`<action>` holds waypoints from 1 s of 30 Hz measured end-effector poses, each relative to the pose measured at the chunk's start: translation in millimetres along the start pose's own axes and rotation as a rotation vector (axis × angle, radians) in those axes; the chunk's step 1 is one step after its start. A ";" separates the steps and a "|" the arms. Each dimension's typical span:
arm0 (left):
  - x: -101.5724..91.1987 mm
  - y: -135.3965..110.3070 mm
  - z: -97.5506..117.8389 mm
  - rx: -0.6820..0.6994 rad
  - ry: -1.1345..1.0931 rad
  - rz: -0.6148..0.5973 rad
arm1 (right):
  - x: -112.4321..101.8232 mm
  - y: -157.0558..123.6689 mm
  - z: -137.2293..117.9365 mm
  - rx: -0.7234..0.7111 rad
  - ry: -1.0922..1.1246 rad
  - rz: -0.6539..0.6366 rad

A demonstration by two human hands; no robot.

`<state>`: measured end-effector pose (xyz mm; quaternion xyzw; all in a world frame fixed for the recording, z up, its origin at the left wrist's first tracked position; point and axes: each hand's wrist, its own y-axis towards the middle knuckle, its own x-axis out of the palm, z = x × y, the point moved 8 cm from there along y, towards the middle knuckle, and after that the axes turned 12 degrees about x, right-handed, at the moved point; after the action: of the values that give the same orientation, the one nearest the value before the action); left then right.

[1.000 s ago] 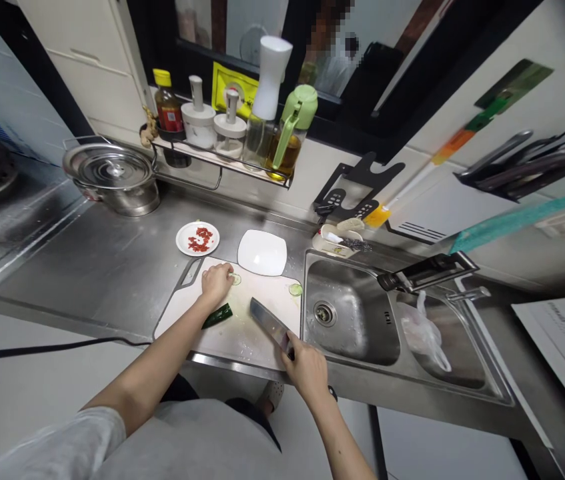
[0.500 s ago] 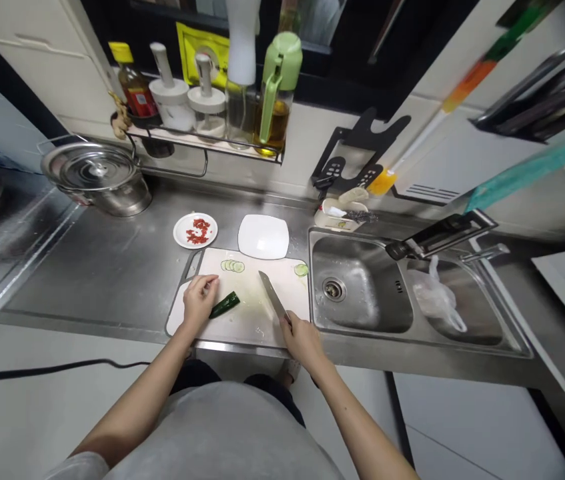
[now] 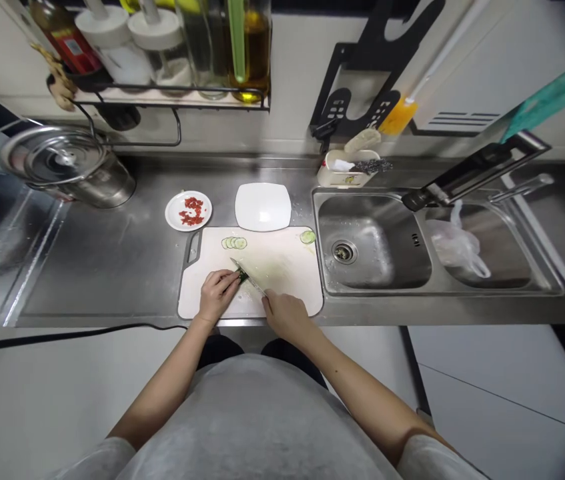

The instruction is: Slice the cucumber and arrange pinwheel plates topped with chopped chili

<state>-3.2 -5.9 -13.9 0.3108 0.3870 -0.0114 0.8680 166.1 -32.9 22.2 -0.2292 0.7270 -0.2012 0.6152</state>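
A dark green cucumber piece (image 3: 243, 275) lies on the white cutting board (image 3: 292, 267), mostly hidden under my left hand (image 3: 217, 293), whose fingers are closed over it. My right hand (image 3: 287, 317) grips the handle of a kitchen knife (image 3: 251, 279). The blade slants up to the left and is at the cucumber's exposed end, just beside my left fingertips; whether it has entered the flesh I cannot tell. Several overlapping cucumber slices (image 3: 234, 243) rest near the board's far edge. Another cut cucumber piece (image 3: 307, 237) sits at the far right corner.
Behind the board stand a small plate (image 3: 172, 215) with chopped red bits and a white square dish (image 3: 263, 207). To the right is a double sink (image 3: 372, 250) with a plastic bag (image 3: 457, 243). A lidded pot (image 3: 112, 180) stands left, below a seasoning rack (image 3: 162, 100).
My left hand has moved from beside the cucumber onto it. My right hand has brought the knife left, to the cucumber's end. The camera view has tilted down and closer.
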 end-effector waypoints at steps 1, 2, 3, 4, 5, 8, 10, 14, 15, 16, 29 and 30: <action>0.6 0.0 0.0 0.009 0.001 -0.004 | 0.1 -0.2 -0.2 0.000 -0.002 0.000; 1.3 0.0 -0.1 0.015 0.003 -0.010 | -0.1 -0.4 -0.3 0.001 -0.004 0.001; 2.1 -0.1 -0.3 0.018 0.006 -0.019 | -0.6 -0.7 -0.5 0.001 -0.005 0.002; 2.8 -0.1 -0.7 0.018 0.009 -0.028 | -1.2 -1.1 -0.7 0.000 -0.007 0.002; 3.5 -0.2 -1.1 0.017 0.010 -0.036 | -1.7 -1.7 -0.9 0.000 -0.010 0.000; 4.0 -0.4 -0.8 0.028 0.004 -0.043 | -2.0 -3.2 -1.9 0.002 -0.026 -0.022; 3.8 -0.2 -0.1 0.038 0.005 -0.042 | -1.3 -3.6 -2.8 0.003 -0.037 -0.036; 3.8 1.3 1.6 0.058 0.010 -0.041 | 1.7 -2.0 -4.6 -0.006 -0.035 -0.066; 3.8 1.9 2.3 0.067 0.006 -0.039 | 2.4 -1.3 -4.9 -0.009 -0.028 -0.075; 3.7 2.6 2.9 0.076 0.001 -0.037 | 2.6 -0.7 -5.2 -0.011 -0.019 -0.081; 4.8 4.8 6.6 0.120 -0.005 -0.051 | 5.2 2.8 -8.0 -0.009 0.052 -0.117; 4.7 4.9 7.1 0.125 -0.010 -0.049 | 5.7 3.5 -8.7 -0.012 0.057 -0.109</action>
<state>6.1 -4.7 -10.9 0.3546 0.3889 -0.0584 0.8483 156.5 -33.3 17.0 -0.2663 0.7317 -0.2367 0.5811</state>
